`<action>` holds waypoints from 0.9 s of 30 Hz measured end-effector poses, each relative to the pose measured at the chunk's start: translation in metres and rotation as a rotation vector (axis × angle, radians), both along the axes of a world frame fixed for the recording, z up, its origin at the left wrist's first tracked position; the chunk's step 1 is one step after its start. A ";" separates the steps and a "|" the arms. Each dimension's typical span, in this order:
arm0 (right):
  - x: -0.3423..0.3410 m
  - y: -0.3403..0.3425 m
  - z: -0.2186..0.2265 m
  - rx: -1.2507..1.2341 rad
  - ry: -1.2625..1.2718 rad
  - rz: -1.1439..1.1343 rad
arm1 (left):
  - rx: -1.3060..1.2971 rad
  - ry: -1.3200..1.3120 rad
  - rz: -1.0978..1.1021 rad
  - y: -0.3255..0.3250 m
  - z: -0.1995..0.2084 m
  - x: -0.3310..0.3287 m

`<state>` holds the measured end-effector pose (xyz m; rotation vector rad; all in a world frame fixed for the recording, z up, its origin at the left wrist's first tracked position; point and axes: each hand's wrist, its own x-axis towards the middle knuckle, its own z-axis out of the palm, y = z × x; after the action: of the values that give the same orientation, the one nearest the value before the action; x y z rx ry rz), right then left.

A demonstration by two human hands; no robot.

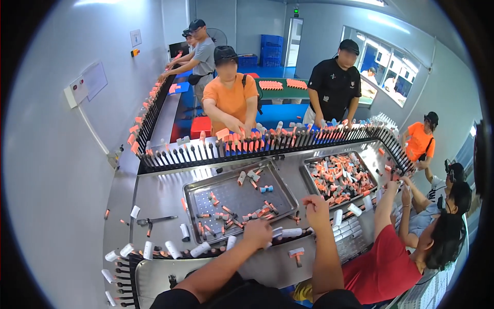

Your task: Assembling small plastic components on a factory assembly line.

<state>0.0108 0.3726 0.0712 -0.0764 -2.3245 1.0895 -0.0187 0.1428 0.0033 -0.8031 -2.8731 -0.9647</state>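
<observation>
My left hand [258, 235] is closed over the near row of pegs. Its fingers curl down beside a white cylindrical piece [292, 233], and what they grip, if anything, is hidden. Raised to its right is my right hand [315, 210], fingers curled together; nothing clearly shows in them. A perforated metal tray [236, 181] lies beyond my left hand, with several small orange-and-black T-shaped pieces [226, 216] scattered in it. One T-shaped piece with a pale head [296, 256] rests on the steel surface below my right hand.
A second tray [307, 167] is heaped with orange and white pieces. Along the far side runs a black peg conveyor [206, 154], with co-workers behind it. A person in a red sleeve [383, 257] works close on my right. White tubes [347, 229] lie between us.
</observation>
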 end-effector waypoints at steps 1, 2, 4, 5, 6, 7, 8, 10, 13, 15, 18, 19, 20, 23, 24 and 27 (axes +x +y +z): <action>0.003 0.005 0.004 -0.003 -0.010 -0.047 | 0.007 -0.243 0.059 -0.001 0.003 -0.009; 0.004 0.017 -0.008 0.190 -0.014 -0.093 | -0.087 0.184 0.004 -0.005 0.005 -0.005; 0.008 0.024 -0.055 0.581 -0.106 -0.304 | 0.198 0.095 -0.110 0.008 0.031 -0.008; 0.012 0.025 -0.071 0.446 -0.385 -0.300 | 0.197 0.076 -0.140 0.015 0.064 -0.001; 0.008 0.027 -0.072 0.374 -0.215 -0.229 | 0.193 0.070 -0.161 0.021 0.080 0.004; -0.002 0.029 -0.066 0.299 -0.042 -0.157 | 0.294 0.138 -0.201 0.026 0.090 0.008; -0.010 0.018 -0.043 0.384 -0.032 -0.126 | 0.391 0.210 -0.212 0.023 0.092 0.007; -0.017 0.012 -0.006 0.130 -0.063 -0.147 | 0.365 0.249 -0.193 0.017 0.068 0.007; -0.020 0.025 0.008 0.252 0.039 -0.361 | -0.161 -0.058 -0.059 0.013 -0.067 -0.025; 0.004 0.063 -0.049 0.404 -0.221 -0.485 | 0.000 0.075 -0.139 0.031 -0.010 -0.016; 0.003 0.076 -0.078 0.320 -0.315 -0.351 | 0.259 0.133 -0.173 0.039 0.045 -0.010; 0.000 0.067 -0.067 0.268 -0.145 -0.283 | 0.270 0.121 -0.212 0.036 0.052 -0.003; -0.002 0.060 -0.055 0.213 0.022 -0.219 | 0.283 0.107 -0.256 0.034 0.055 0.002; -0.009 0.033 0.002 0.126 0.024 -0.205 | 0.019 0.056 -0.125 0.021 0.014 0.008; -0.009 0.031 0.013 0.070 -0.057 -0.204 | -0.196 -0.029 -0.010 0.018 0.005 0.007; 0.002 0.075 -0.051 0.347 -0.046 -0.349 | 0.068 0.210 -0.162 0.044 0.038 0.009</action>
<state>0.0123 0.4477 0.0201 -0.3628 -2.3888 0.5130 -0.0099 0.1866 0.0417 -1.0749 -2.6166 -0.9230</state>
